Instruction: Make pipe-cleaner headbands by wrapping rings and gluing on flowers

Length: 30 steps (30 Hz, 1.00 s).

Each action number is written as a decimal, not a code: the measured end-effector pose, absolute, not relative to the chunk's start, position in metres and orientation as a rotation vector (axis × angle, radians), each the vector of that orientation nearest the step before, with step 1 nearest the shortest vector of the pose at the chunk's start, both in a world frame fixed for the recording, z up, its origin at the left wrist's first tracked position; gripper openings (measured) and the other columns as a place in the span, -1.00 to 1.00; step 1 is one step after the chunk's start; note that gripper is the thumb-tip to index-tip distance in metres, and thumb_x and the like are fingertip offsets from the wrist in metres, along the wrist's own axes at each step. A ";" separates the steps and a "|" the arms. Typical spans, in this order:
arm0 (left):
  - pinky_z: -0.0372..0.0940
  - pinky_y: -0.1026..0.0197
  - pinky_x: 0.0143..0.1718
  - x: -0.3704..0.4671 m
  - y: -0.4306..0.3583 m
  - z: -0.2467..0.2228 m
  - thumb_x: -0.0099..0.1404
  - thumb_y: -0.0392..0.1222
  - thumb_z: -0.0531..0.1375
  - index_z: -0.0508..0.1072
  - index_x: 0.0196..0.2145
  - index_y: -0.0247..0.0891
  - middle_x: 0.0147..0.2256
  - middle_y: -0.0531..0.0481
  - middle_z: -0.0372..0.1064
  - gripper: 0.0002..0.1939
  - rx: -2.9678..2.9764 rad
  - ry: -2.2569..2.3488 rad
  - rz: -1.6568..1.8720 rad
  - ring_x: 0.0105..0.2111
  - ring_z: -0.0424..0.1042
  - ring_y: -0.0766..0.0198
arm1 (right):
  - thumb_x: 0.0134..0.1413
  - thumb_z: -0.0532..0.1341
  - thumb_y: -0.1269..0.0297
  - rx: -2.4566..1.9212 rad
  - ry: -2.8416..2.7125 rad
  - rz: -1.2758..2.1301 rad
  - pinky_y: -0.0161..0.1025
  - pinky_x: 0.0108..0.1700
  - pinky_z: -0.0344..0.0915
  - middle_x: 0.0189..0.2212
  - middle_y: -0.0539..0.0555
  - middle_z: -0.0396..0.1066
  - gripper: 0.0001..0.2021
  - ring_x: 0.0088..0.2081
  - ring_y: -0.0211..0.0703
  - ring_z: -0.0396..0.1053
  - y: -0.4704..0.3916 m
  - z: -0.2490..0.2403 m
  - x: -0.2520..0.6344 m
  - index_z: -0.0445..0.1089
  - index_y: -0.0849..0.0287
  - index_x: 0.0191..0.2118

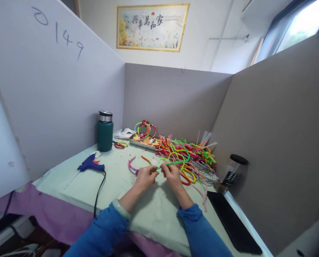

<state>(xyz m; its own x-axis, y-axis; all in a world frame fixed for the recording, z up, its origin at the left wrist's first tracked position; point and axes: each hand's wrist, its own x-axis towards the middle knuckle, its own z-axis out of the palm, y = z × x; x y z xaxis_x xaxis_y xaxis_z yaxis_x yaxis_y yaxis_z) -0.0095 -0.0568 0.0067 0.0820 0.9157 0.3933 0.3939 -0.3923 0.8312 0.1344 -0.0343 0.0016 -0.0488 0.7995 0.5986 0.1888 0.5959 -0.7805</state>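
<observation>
Just over the table, my left hand (145,177) grips a curved headband (130,165) covered in pink, purple, orange and green sections. Part of the band is hidden behind the fingers. Close beside it, my right hand (171,174) pinches a bright green pipe cleaner (181,162). One end of this strand meets the band at the left fingertips, while the other bends up to the right, over a large heap of colourful pipe cleaners (172,147).
Left of my hands lie a blue glue gun (91,163) with a black cord, a green bottle (105,134) and scissors (119,144). A tray (141,144) with finished-looking hoops (143,129) stands behind. To the right are a black flat object (233,221) and a clear black-lidded container (234,169).
</observation>
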 end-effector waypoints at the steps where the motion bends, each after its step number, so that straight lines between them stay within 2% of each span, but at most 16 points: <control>1: 0.21 0.33 -0.50 -0.009 -0.058 0.008 0.14 -0.26 0.15 0.52 -0.32 -0.30 -0.61 0.08 0.40 -0.82 1.886 1.303 1.283 -0.66 0.34 0.38 | 0.11 0.13 0.07 -0.852 -1.582 0.608 -0.34 -0.58 0.07 -0.67 -0.06 0.23 -0.67 -0.66 -0.33 0.14 -0.034 0.001 0.134 0.31 0.20 -0.54; 9: 0.17 0.32 -0.50 -0.010 -0.059 0.008 0.17 -0.26 0.10 0.55 -0.43 -0.26 -0.68 0.08 0.35 -0.80 1.907 1.312 1.277 -0.67 0.33 0.35 | 0.12 0.12 0.07 -0.849 -1.610 0.612 -0.34 -0.59 0.06 -0.65 -0.05 0.25 -0.67 -0.66 -0.33 0.13 -0.035 0.000 0.134 0.33 0.19 -0.54; 23: 0.19 0.31 -0.51 -0.010 -0.060 0.010 0.16 -0.27 0.08 0.54 -0.43 -0.28 -0.69 0.06 0.34 -0.79 1.831 1.342 1.276 -0.69 0.33 0.34 | 0.11 0.12 0.07 -0.828 -1.617 0.640 -0.34 -0.58 0.07 -0.62 -0.03 0.26 -0.65 -0.64 -0.33 0.15 -0.036 0.001 0.133 0.33 0.20 -0.56; 27: 0.18 0.31 -0.49 -0.010 -0.059 0.009 0.13 -0.24 0.15 0.53 -0.38 -0.26 -0.58 0.04 0.41 -0.84 1.778 1.324 1.310 -0.67 0.31 0.36 | 0.10 0.13 0.03 -0.880 -1.573 0.638 -0.33 -0.60 0.05 -0.65 -0.04 0.27 -0.65 -0.66 -0.32 0.13 -0.035 0.001 0.133 0.35 0.20 -0.51; 30: 0.17 0.31 -0.43 -0.011 -0.057 0.008 0.03 -0.26 0.25 0.54 -0.35 -0.22 -0.48 0.02 0.43 -0.83 1.837 1.322 1.389 -0.57 0.31 0.34 | 0.11 0.11 0.02 -0.883 -1.570 0.649 -0.33 -0.59 0.07 -0.63 -0.02 0.30 -0.65 -0.65 -0.31 0.15 -0.036 0.002 0.134 0.37 0.21 -0.47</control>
